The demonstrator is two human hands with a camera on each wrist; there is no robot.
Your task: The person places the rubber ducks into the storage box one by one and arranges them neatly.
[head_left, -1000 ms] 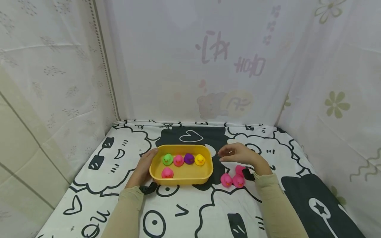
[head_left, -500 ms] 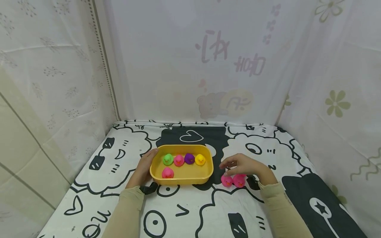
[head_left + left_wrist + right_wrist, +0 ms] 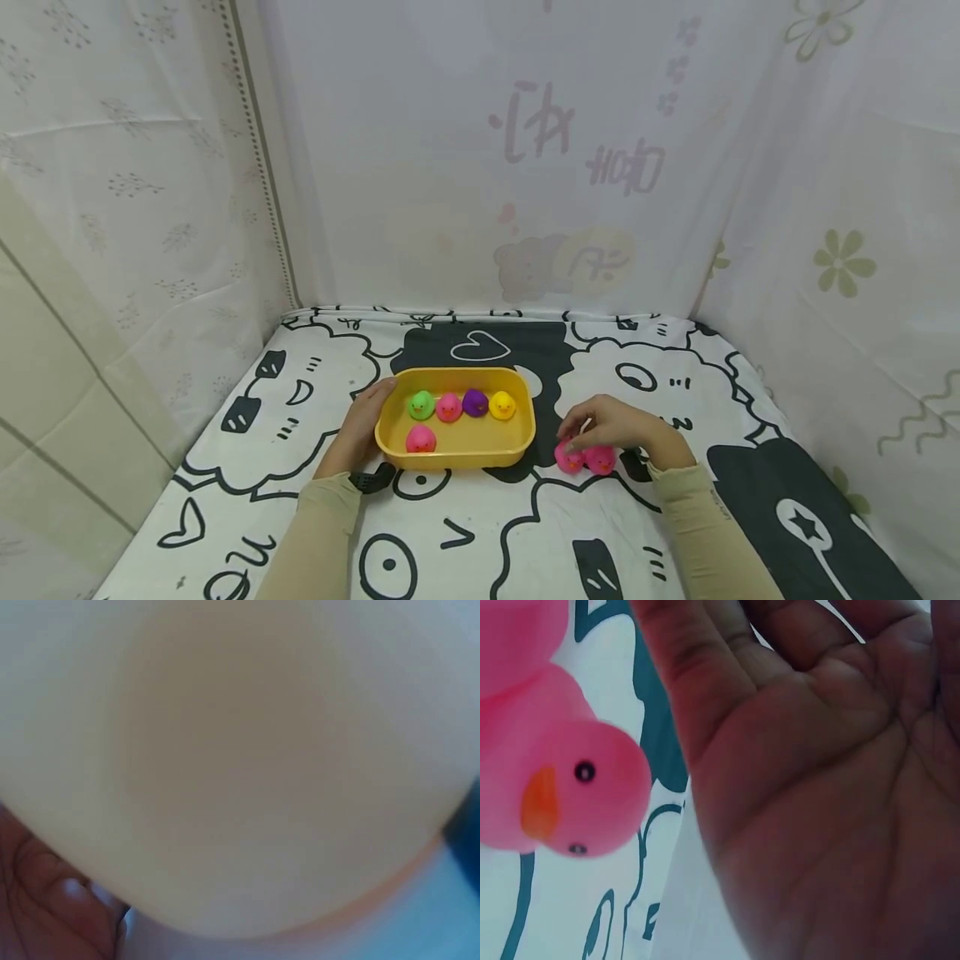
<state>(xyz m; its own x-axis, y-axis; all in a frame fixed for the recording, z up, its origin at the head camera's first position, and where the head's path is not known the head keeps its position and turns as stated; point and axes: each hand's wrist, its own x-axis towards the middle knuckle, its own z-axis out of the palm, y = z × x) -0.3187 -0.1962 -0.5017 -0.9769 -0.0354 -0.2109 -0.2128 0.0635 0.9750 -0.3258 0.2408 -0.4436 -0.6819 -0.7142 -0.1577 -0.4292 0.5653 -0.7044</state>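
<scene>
My left hand (image 3: 365, 427) holds the left end of a yellow plastic tray (image 3: 456, 459), its fingers along the outer wall and rim. Five small rubber ducks sit inside: a green duck (image 3: 422, 406), a pink duck (image 3: 449, 407), a purple duck (image 3: 476, 403) and a yellow duck (image 3: 502, 406) in a row, another pink duck (image 3: 421, 439) in front. Right of the tray, my right hand (image 3: 618, 425) pinches the left loose pink rubber duck (image 3: 569, 460) from above. Beside it sits another loose pink duck (image 3: 600, 461), also close to the palm in the right wrist view.
A white cloth with black cartoon drawings (image 3: 465, 567) covers the surface. Pale patterned curtains (image 3: 480, 167) hang behind and on both sides. The left wrist view is mostly filled by a blurred pale shape.
My right hand has come down and toward me onto the loose pink ducks, hiding the rear one. Its fingers now close around the left duck. The left hand and tray stay put.
</scene>
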